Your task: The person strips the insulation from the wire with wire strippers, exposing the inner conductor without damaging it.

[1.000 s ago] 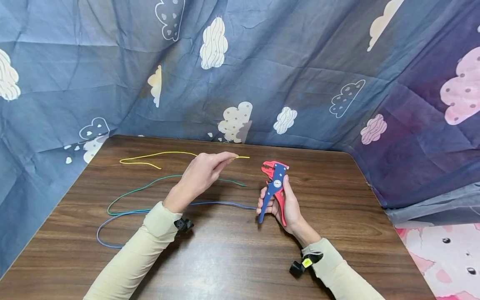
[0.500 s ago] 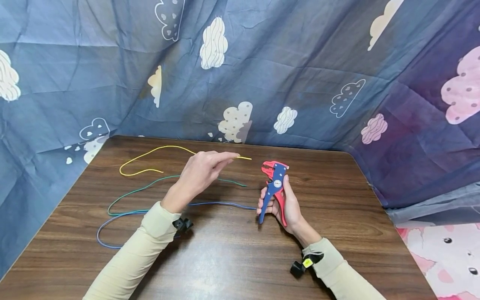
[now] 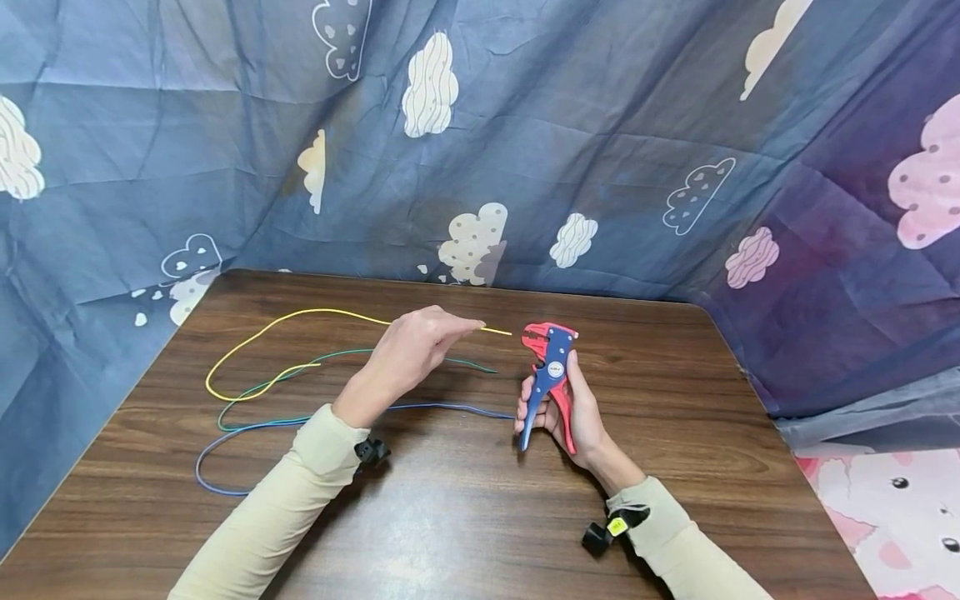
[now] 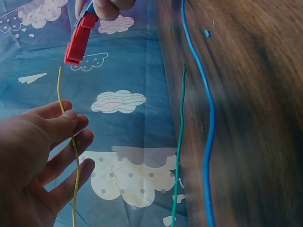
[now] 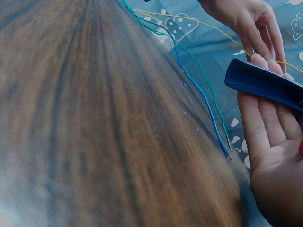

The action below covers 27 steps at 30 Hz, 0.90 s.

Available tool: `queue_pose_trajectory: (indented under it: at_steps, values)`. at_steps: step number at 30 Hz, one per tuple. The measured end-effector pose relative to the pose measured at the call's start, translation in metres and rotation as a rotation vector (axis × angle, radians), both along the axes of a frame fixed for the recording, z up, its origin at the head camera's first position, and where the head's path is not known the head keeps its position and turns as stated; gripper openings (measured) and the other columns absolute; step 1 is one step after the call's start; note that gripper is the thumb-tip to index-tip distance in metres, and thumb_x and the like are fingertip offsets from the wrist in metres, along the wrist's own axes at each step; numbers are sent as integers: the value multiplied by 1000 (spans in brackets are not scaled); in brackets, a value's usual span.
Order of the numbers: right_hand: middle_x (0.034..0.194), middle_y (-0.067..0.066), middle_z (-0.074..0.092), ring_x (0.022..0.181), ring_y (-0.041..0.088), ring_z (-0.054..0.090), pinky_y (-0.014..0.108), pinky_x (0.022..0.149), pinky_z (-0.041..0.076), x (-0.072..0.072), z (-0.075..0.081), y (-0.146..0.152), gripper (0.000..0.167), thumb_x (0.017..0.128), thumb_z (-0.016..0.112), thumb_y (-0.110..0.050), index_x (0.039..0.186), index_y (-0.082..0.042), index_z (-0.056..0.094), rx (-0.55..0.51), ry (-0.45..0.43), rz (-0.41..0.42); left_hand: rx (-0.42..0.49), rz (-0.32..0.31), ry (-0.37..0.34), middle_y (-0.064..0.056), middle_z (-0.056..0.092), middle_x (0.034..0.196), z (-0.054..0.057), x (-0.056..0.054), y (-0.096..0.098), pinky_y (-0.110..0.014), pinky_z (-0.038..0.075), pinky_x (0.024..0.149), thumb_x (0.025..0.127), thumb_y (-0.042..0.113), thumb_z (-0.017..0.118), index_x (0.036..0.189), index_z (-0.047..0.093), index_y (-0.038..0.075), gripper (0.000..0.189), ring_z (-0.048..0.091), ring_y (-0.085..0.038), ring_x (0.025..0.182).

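Between thumb and index finger my left hand [image 3: 408, 346] pinches a yellow wire [image 3: 300, 312] near its right end. The wire's short free tip points at the red jaws of a wire stripper, a small gap away, as the left wrist view also shows. My right hand [image 3: 581, 417] grips the blue and red wire stripper [image 3: 553, 367] by its handles, head up, the fingers wrapped round the blue handle [image 5: 265, 85]. The handles stand spread apart. Behind the left hand the yellow wire loops back to the left, its middle hidden by that hand.
A green wire [image 4: 181, 118] and a blue wire [image 4: 208, 123] lie on the brown wooden table [image 3: 465, 533], both running under the left arm. Small blue [image 4: 207, 33] and green bits [image 4: 170, 27] of insulation lie nearby. A cloud-printed curtain [image 3: 525, 150] hangs behind the table.
My left hand has moved slightly right and down, bringing the yellow wire's tip closer to the stripper's jaws. The wire's loop has swung toward me over the green wire. The right hand stays nearly still.
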State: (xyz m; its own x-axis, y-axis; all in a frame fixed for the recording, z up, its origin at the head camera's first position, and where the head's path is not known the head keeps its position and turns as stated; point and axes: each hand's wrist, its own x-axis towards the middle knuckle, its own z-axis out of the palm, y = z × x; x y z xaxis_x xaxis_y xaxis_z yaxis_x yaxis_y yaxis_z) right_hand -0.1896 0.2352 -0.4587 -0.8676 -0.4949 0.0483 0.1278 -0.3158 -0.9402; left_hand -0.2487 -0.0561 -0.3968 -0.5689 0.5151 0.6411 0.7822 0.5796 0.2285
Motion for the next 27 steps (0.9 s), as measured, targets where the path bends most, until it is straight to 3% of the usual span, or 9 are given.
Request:
queue_pose_trajectory:
  at_steps: [9, 14, 27]
  values:
    - [87, 6, 71, 75, 21, 78, 39, 78, 67, 0, -1, 0, 86, 111, 2, -68, 107, -6, 62, -1, -12, 39, -34, -7, 2, 6, 83, 117, -3, -1, 3, -35, 63, 89, 104, 8, 72, 128, 81, 22, 29, 77, -15, 106]
    - [87, 6, 72, 76, 20, 78, 38, 78, 66, 0, -2, -1, 86, 111, 2, -68, 106, -6, 62, -2, -19, 78, -54, -19, 23, 4, 83, 116, -5, -1, 5, -35, 63, 88, 101, 1, 74, 127, 81, 21, 34, 77, -17, 106]
    - [87, 6, 74, 77, 20, 78, 39, 80, 66, 0, 0, -1, 88, 111, 2, -68, 106, -6, 64, 3, -24, 109, -46, -6, 10, 3, 83, 113, -7, -2, 6, -36, 63, 87, 104, 7, 71, 127, 82, 19, 27, 78, -18, 104]
